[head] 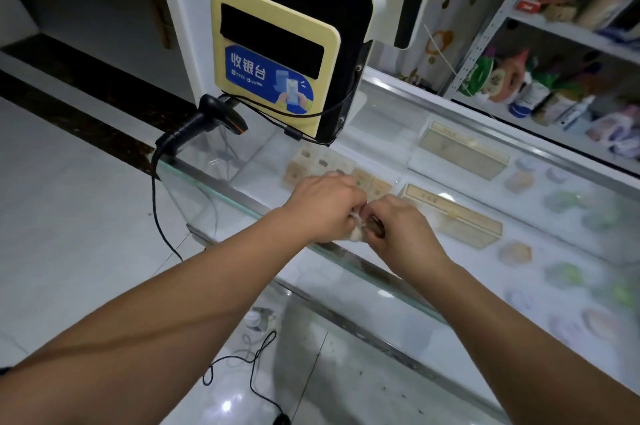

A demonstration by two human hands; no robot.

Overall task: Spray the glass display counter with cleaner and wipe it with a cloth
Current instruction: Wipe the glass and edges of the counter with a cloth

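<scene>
Both hands meet over the near edge of the glass bench (346, 282). The left hand (322, 208) is curled shut, fingers pinching a small whitish cloth (356, 232), and the right hand (403, 230) is closed on the same cloth from the other side, so that the wad is bunched between them and mostly hidden. The knuckles of the two hands are touching or nearly so. The cloth sits just above the glass top near its front rim; whether it touches the glass cannot be told.

Under the glass, beyond the hands, lie pale flat boxes (460, 151) and rows of small packets, blurred. At the left end of the bench a black barcode scanner (207, 119) stands on the corner, its cable (156, 216) hanging down toward the floor. Behind it a yellow-framed payment screen (273, 54) with a blue sticker rises upright, backed by a larger black monitor. To the right, well apart, metal shelves (571, 33) hold assorted goods. No spray bottle can be made out.
</scene>
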